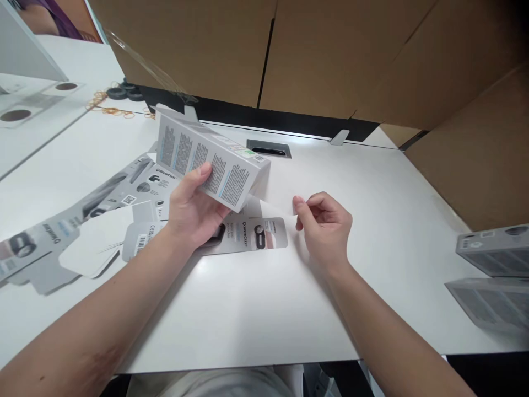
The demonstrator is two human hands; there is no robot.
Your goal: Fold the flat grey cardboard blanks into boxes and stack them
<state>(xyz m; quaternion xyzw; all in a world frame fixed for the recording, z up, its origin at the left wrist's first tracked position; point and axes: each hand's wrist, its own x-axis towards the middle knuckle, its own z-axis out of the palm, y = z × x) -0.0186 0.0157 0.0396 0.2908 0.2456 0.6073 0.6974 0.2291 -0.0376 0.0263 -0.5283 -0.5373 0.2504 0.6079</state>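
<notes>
My left hand [198,212] grips a printed cardboard box [206,160] from below, thumb on its text-covered side. The box is tilted above the table, its right end facing my right hand [324,223]. A white end flap [275,208] sticks out from that end, and the closed fingertips of my right hand pinch its edge. Beneath the left hand lie flat, unfolded Silvercrest cartons [264,234], overlapping one another and fanning out to the left. The inside of the held box is hidden.
Two grey printed boxes [496,251] stand at the table's right edge. Large brown cardboard boxes [314,55] wall off the back. Rubber bands [118,112] and black rolls [126,91] lie at the back left. A slotted grey plate [268,144] is set in the white table [384,220]. A person's arm [39,19] shows far left.
</notes>
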